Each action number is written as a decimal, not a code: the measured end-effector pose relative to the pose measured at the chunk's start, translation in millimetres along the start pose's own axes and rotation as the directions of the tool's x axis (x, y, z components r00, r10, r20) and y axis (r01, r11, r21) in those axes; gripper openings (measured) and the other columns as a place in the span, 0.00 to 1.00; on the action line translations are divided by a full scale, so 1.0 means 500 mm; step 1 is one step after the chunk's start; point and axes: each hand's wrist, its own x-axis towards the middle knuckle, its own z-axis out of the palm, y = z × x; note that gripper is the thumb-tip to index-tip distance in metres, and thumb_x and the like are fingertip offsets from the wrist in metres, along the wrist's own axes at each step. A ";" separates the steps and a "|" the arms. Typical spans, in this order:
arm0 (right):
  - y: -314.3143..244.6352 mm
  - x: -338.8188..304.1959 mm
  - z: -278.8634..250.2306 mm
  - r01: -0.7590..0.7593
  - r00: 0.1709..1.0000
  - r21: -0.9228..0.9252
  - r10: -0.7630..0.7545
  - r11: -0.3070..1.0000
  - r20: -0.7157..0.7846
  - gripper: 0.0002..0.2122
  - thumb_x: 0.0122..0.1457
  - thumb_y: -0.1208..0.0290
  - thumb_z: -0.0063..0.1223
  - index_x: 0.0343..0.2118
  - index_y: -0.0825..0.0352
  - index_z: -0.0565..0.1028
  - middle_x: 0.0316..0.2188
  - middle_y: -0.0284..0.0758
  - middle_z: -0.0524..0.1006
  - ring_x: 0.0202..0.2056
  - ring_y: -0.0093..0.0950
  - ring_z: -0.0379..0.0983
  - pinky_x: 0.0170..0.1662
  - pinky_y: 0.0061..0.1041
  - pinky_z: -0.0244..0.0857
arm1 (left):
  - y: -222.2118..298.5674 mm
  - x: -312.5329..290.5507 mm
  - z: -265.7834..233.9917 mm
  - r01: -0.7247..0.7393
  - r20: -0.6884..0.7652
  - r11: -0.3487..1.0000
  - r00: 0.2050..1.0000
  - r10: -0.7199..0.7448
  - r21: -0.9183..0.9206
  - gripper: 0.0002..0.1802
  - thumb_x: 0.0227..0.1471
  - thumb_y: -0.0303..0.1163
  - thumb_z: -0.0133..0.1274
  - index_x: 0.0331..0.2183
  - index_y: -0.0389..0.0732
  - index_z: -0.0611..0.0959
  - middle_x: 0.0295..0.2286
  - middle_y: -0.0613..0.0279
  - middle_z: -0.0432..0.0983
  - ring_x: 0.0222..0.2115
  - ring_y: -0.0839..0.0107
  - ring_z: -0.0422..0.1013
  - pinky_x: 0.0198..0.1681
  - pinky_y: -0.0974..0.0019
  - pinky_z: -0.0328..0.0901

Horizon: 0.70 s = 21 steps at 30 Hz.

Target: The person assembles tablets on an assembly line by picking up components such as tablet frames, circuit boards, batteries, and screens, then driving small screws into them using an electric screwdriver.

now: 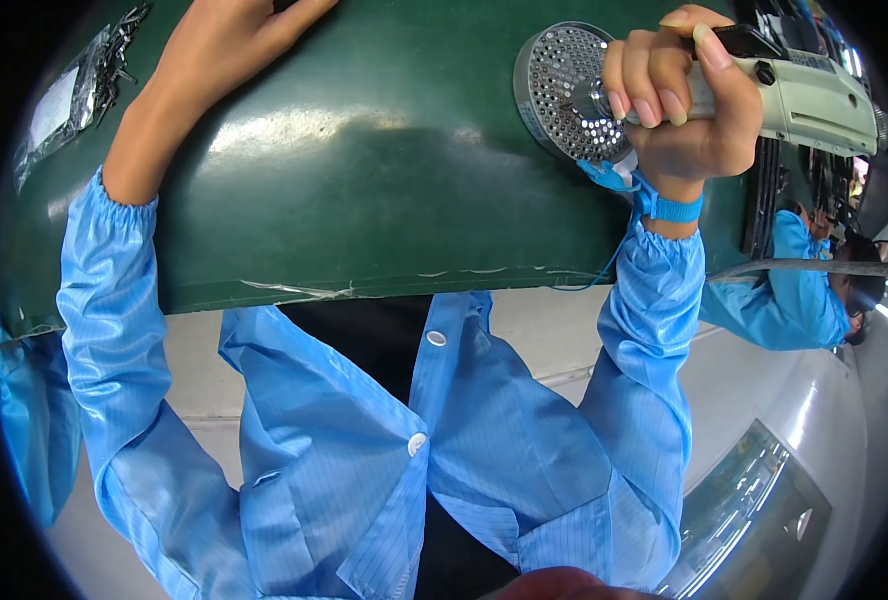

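My right hand [679, 95] is wrapped round a pale electric screwdriver [819, 105], which lies roughly level and points left. Its bit reaches over a round metal dish with a perforated top [569, 60]; I cannot tell whether the tip touches it. A blue wrist strap [676, 208] with a thin cord circles my right wrist. At the top edge is my left hand [229, 35], over the green tabletop [364, 220]. Its thumb side shows stretched to the right, but the other fingers lie outside the picture, so anything in them is hidden.
Clear plastic bags with small black parts [89, 80] lie at the far left. A grey cable [814, 267] runs along the right side. Another person in a blue smock [789, 300] sits at the right, and a blue garment [34, 420] shows at the left.
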 end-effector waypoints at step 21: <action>-0.013 -0.003 0.094 -0.058 0.956 -0.153 0.011 0.986 -0.292 0.14 0.67 0.67 0.44 0.43 0.77 0.69 0.10 0.28 0.58 0.09 0.20 0.55 0.16 0.24 0.60 | 0.005 0.001 0.002 0.020 -0.031 0.998 0.999 -0.022 -0.065 0.12 0.55 0.26 0.61 0.42 0.34 0.84 0.47 0.46 0.73 0.45 0.53 0.75 0.46 0.58 0.72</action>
